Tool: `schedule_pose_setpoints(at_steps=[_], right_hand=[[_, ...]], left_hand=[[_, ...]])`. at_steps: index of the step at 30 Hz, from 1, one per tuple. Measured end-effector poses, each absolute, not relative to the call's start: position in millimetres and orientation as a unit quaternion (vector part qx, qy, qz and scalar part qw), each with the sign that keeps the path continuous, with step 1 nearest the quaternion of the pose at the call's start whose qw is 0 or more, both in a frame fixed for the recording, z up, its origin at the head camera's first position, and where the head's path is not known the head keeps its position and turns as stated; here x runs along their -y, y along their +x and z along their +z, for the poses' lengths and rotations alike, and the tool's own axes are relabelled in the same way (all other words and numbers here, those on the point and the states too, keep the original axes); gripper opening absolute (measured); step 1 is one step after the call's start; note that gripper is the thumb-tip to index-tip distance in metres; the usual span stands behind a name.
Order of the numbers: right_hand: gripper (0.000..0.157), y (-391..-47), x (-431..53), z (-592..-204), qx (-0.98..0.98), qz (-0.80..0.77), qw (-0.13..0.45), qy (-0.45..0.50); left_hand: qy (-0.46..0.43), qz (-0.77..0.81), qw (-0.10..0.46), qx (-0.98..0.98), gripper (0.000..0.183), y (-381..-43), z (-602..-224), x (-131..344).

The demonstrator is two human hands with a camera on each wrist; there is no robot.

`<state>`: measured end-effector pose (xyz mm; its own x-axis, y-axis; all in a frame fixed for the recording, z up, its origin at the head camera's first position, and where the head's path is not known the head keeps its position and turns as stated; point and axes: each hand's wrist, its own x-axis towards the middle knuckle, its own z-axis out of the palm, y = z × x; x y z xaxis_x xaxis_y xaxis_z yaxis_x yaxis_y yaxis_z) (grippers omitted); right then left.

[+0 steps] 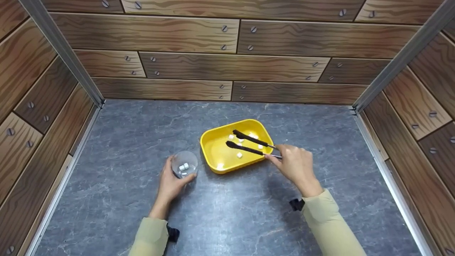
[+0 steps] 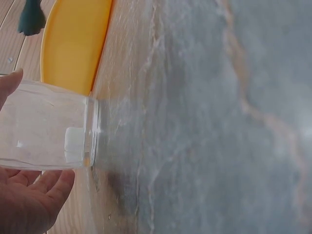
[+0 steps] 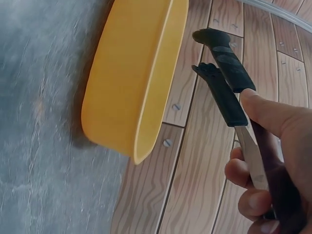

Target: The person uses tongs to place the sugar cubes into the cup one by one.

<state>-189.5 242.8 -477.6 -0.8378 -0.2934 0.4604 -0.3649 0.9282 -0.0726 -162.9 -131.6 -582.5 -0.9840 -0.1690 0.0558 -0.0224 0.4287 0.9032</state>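
Observation:
My left hand [image 1: 171,181] holds a clear plastic cup [image 1: 187,158] upright on the floor of the booth, thumb on one side and fingers on the other. A few small white cubes [image 1: 184,166] lie at the cup's bottom. In my right hand [image 1: 295,164] is a pair of tongs [image 1: 249,138] with black tips and metal arms. The tips are spread apart above the yellow tray [image 1: 217,156], with nothing between them in the right wrist view. Several white cubes [image 1: 239,155] lie scattered in the tray, some partly hidden under the tongs.
The grey marbled surface [image 1: 135,135] is bounded by wood-patterned panels [image 1: 188,65] at the back and both sides. Metal corner posts [image 1: 401,53] stand at the rear corners. The tray sits just right of the cup.

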Motion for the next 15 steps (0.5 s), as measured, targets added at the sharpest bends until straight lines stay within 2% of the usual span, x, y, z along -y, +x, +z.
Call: schedule_pose_setpoints(at_steps=[15], right_hand=[[0.044,-201.0,-252.1,-482.6,0.981,0.024,0.131,0.144]], left_hand=[[0.061,-0.535,0.063,0.840,0.101,-162.9,-583.3,131.7]])
